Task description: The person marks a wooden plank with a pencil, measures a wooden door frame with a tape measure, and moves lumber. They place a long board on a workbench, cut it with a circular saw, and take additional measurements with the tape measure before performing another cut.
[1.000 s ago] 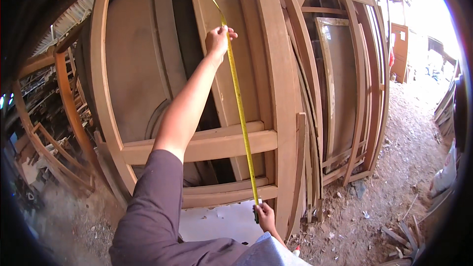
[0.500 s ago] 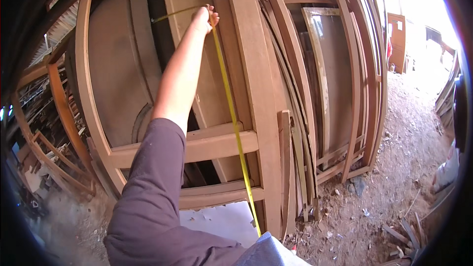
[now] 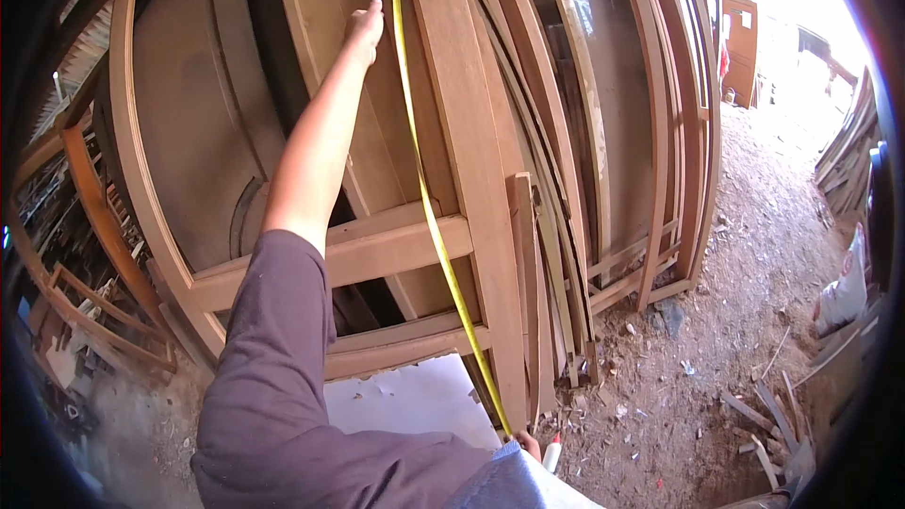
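My left arm reaches up, and my left hand (image 3: 366, 28) is closed in front of a brown wooden door frame (image 3: 405, 254). I see nothing in its fingers. Just right of it, apart from the hand, a yellow tape measure blade (image 3: 426, 198) runs down the frame in a slight bow. At the lower edge, the fingers of my right hand (image 3: 530, 443) are closed at the blade's lower end; clothing hides most of that hand. Beside these fingers shows a white, pen-like thing with a red tip (image 3: 553, 452); whether they hold it is hidden.
More wooden frames (image 3: 650, 132) lean upright on the right. A white sheet with chipped edges (image 3: 415, 396) lies below the door frame. Wood scraps (image 3: 773, 424) and a white sack (image 3: 841, 283) lie on the dirt ground. An orange-brown frame (image 3: 104, 198) stands at left.
My left hand has let go of the tape blade, which now runs straight up instead of bending left at the hand. My right fingers and the red-tipped thing have come further into view.
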The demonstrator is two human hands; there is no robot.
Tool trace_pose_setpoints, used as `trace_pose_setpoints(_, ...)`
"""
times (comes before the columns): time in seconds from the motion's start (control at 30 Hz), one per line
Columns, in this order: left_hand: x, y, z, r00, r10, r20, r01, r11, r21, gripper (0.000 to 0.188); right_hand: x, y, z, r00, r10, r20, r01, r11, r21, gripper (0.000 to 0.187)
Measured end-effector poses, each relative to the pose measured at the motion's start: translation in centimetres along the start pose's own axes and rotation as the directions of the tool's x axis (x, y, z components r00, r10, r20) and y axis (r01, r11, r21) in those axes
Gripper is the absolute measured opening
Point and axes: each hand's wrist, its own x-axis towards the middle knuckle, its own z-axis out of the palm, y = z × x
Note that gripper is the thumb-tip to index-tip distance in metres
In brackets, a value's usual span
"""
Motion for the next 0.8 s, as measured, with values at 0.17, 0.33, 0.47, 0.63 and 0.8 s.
trace_pose_setpoints(0.17,-7.5,-5.8,-0.6,0.985,0.086,0.151,-0.097,0.993,0.068,0.053,2.9,-7.4,1.2,1.0,-0.026,-0.01,0.027,0.999,0.035,0.014)
trace_pose_setpoints(0.33,-15.3,-5.5,-0.7,0.815,-0.249,0.524,0.345,0.934,-0.091,0.057,4.2,-8.6,2.4,1.0,-0.02,0.025,0.014,0.974,0.227,0.016)
trace_pose_setpoints(0.47,-17.0,-4.8,-2.1,0.862,-0.158,0.482,0.321,0.906,-0.277,0.054,6.1,-12.9,3.2,0.994,-0.108,0.023,0.103,0.982,0.16,0.016)
trace_pose_setpoints(0.63,-16.0,-3.2,-0.4,0.909,0.129,0.396,0.026,0.931,-0.363,0.036,8.5,-20.7,3.7,0.996,-0.091,-0.002,0.09,0.98,0.175,0.018)
trace_pose_setpoints(0.8,-12.2,-0.3,3.1,0.96,0.17,0.222,-0.104,0.954,-0.282,0.033,12.9,-23.9,3.9,0.977,-0.202,-0.071,0.212,0.962,0.173,0.019)
